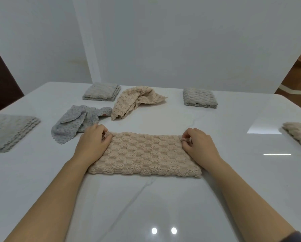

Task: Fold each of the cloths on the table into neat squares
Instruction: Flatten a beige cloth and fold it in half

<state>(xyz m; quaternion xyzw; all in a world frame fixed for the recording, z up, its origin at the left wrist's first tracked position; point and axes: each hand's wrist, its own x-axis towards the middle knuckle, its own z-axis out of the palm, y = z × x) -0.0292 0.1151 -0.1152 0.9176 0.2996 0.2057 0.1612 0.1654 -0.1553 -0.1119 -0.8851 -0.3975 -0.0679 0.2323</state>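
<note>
A beige fluffy cloth (146, 154) lies folded in half as a wide rectangle in front of me on the white table (146, 206). My left hand (93, 142) pinches its far left corner and my right hand (198, 144) pinches its far right corner. Behind it, an unfolded grey cloth (76, 123) lies crumpled at the left and an unfolded beige cloth (134, 100) lies crumpled at the middle.
Folded grey cloths rest at the far left (100, 91), far right (199, 97) and left edge (8, 131). A folded beige cloth (299, 133) sits at the right edge. A white wall stands behind the table, and a brown object (298, 79) is at the right.
</note>
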